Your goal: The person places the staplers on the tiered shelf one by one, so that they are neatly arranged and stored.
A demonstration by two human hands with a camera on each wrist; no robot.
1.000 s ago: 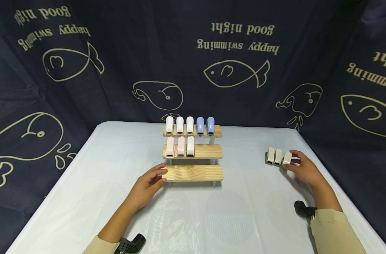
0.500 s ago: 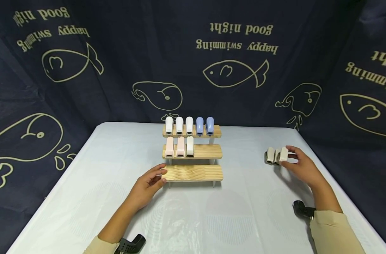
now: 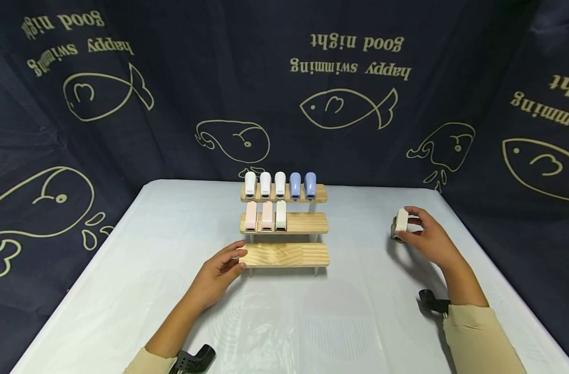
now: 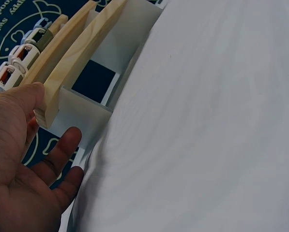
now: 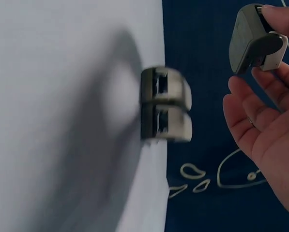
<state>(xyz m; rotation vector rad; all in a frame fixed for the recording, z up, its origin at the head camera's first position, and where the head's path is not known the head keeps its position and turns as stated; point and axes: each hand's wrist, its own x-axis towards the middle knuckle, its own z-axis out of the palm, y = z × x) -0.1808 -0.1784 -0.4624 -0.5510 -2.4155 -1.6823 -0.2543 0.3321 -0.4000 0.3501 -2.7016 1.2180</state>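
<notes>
My right hand pinches a white stapler with a dark grey base, held up off the table. Below it, two similar white staplers stand side by side on the table; in the head view the held one mostly covers them. My left hand grips the left end of a three-tier wooden display rack, thumb at the front corner of the lowest board and fingers around its end. On the middle board sit two pink staplers and one white stapler, at the left.
The top board carries three white staplers and two blue staplers. Translucent side panels support the boards. A white cloth covers the table, and a dark curtain with fish drawings hangs around it.
My right hand has lifted the rightmost of the three staplers in the row and carried it left, over the other two. My left hand has stayed at the rack.
</notes>
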